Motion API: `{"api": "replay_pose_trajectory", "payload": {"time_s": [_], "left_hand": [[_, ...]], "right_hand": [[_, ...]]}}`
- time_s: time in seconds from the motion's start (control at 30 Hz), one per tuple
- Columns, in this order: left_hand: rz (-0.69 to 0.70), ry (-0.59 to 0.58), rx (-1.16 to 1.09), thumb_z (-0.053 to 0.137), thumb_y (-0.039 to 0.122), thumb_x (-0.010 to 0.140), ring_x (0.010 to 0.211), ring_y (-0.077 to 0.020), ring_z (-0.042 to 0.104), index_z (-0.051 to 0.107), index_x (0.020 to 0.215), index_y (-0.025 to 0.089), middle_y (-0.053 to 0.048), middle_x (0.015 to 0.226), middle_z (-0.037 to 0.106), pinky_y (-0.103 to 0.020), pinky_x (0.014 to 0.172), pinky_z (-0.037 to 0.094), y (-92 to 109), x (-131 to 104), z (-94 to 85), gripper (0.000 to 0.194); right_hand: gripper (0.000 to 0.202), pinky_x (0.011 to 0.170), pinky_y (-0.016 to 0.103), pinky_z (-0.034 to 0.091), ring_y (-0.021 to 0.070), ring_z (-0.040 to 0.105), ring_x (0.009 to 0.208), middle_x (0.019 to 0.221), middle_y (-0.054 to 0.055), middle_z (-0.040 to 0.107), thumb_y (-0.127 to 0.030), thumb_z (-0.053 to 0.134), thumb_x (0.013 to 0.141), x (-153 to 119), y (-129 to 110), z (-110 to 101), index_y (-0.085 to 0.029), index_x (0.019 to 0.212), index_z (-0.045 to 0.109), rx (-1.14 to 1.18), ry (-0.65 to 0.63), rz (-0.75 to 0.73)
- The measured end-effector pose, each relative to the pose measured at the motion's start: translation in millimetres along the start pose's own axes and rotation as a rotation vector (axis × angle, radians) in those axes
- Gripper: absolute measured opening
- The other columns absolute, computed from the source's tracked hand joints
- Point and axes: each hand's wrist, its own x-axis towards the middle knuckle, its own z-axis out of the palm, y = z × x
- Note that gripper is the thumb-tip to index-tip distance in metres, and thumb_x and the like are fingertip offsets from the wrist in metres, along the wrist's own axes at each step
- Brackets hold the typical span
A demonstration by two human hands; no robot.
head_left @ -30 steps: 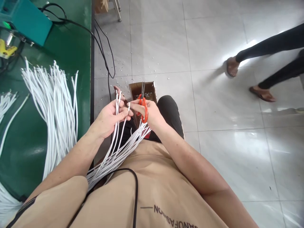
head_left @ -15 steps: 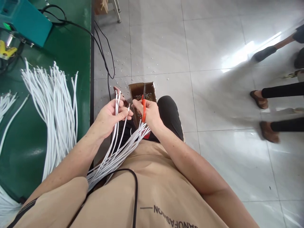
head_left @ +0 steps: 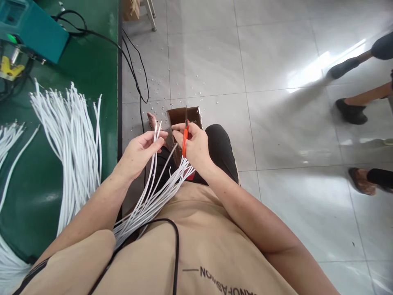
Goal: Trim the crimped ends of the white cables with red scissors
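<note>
Between the thumb and fingers of my left hand (head_left: 139,151) are a few white wires, their stripped tips pointing up. My right hand (head_left: 195,146) holds red-handled scissors (head_left: 184,142), blades pointing away from me. A loose bundle of white wires (head_left: 166,189) lies across my lap, with its ends just below my right hand. One separate wire (head_left: 169,159) rises between the two hands. Beyond my right hand, an open cardboard box (head_left: 183,114) sits between my legs, partly hidden by the hand.
At left, a green table (head_left: 107,61) bears a large bundle of white wires (head_left: 72,151) and a teal machine (head_left: 44,32). Black cables (head_left: 135,73) hang off its edge. Small scraps dot the floor. Legs of people (head_left: 353,110) show at the right.
My left hand has shifted slightly, and the single wire near its fingertips now leans toward my right hand. The scissors have tilted a little. The people's legs at the right have moved.
</note>
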Motion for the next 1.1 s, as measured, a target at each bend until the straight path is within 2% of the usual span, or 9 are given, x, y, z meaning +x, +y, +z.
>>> {"api": "replay_pose_trajectory", "payload": {"time_s": [0.17, 0.27, 0.37, 0.53, 0.63, 0.73, 0.83, 1.0, 1.1], "left_hand": [[0.014, 0.002, 0.023, 0.069, 0.036, 0.077, 0.077, -0.0138, 0.055, 0.073, 0.102, 0.02, -0.002, 0.095, 0.068, -0.026, 0.073, 0.044, -0.2, -0.3, 0.5, 0.03], [0.028, -0.036, 0.048, 0.068, 0.035, 0.077, 0.079, -0.0151, 0.055, 0.073, 0.095, 0.019, -0.002, 0.088, 0.067, -0.027, 0.078, 0.043, -0.2, -1.0, 1.8, 0.025], [0.027, -0.028, 0.005, 0.067, 0.035, 0.078, 0.076, -0.0145, 0.055, 0.072, 0.085, 0.018, -0.001, 0.08, 0.064, -0.027, 0.074, 0.043, 0.8, -1.3, 3.3, 0.019], [0.064, 0.15, -0.086, 0.071, 0.033, 0.074, 0.081, -0.0142, 0.061, 0.066, 0.089, 0.019, -0.002, 0.089, 0.067, -0.026, 0.077, 0.047, 0.0, 0.4, 5.9, 0.021], [0.11, 0.131, -0.056, 0.079, 0.026, 0.064, 0.08, -0.0127, 0.061, 0.055, 0.075, 0.018, 0.001, 0.085, 0.065, -0.026, 0.079, 0.048, -3.7, 2.1, 5.7, 0.028], [0.091, 0.112, -0.12, 0.081, 0.023, 0.06, 0.076, -0.0111, 0.061, 0.049, 0.073, 0.018, 0.002, 0.085, 0.065, -0.027, 0.077, 0.049, -5.5, 3.5, 4.3, 0.035], [0.041, 0.123, -0.2, 0.082, 0.02, 0.058, 0.074, -0.0102, 0.062, 0.049, 0.075, 0.018, 0.001, 0.09, 0.066, -0.026, 0.074, 0.049, -2.9, 3.6, 3.1, 0.037], [-0.002, 0.137, -0.208, 0.08, 0.02, 0.059, 0.068, -0.012, 0.065, 0.048, 0.075, 0.018, 0.002, 0.077, 0.064, -0.021, 0.058, 0.044, 1.7, 3.1, 1.6, 0.036], [0.0, 0.151, -0.188, 0.081, 0.02, 0.059, 0.069, -0.0134, 0.067, 0.048, 0.075, 0.018, 0.002, 0.076, 0.064, -0.022, 0.057, 0.045, 1.6, 3.3, 1.5, 0.036]], "right_hand": [[0.021, 0.074, 0.024, 0.045, 0.0126, 0.059, 0.079, 0.079, 0.001, 0.066, -0.035, 0.062, 0.078, 7.3, -17.0, -0.4, -0.018, 0.086, 0.069, 0.134, -0.065, 0.047], [0.018, 0.074, 0.023, 0.043, 0.0123, 0.059, 0.078, 0.075, 0.001, 0.066, -0.034, 0.065, 0.077, 12.8, -24.7, -1.6, -0.017, 0.078, 0.068, 0.229, -0.186, 0.095], [0.02, 0.067, 0.023, 0.04, 0.01, 0.052, 0.066, 0.065, -0.001, 0.061, -0.036, 0.068, 0.075, 15.7, -24.1, -3.1, -0.017, 0.07, 0.065, 0.247, -0.283, 0.128], [0.024, 0.058, 0.022, 0.035, 0.0071, 0.041, 0.056, 0.057, -0.005, 0.048, -0.038, 0.072, 0.07, 7.9, -15.7, 2.8, -0.016, 0.067, 0.063, 0.309, -0.162, 0.209], [0.025, 0.056, 0.022, 0.034, 0.007, 0.041, 0.055, 0.056, -0.005, 0.049, -0.039, 0.073, 0.069, 1.4, -15.5, 9.1, -0.016, 0.068, 0.064, 0.343, -0.177, 0.241], [0.028, 0.055, 0.022, 0.033, 0.0069, 0.04, 0.053, 0.055, -0.005, 0.047, -0.041, 0.07, 0.072, 0.0, -16.9, 9.1, -0.016, 0.065, 0.061, 0.308, -0.207, 0.244], [0.032, 0.056, 0.023, 0.035, 0.0083, 0.042, 0.055, 0.057, -0.003, 0.049, -0.045, 0.062, 0.078, 2.6, -13.3, 2.0, -0.017, 0.063, 0.058, 0.142, -0.191, 0.2], [0.025, 0.061, 0.027, 0.036, 0.0141, 0.052, 0.066, 0.074, 0.003, 0.061, -0.038, 0.059, 0.081, 5.5, 1.3, -8.9, -0.016, 0.069, 0.062, -0.604, -0.196, -0.046], [0.024, 0.064, 0.028, 0.036, 0.0162, 0.057, 0.071, 0.081, 0.006, 0.065, -0.035, 0.054, 0.085, 4.9, 2.8, -9.6, -0.016, 0.074, 0.064, -0.858, -0.254, -0.184]]}}
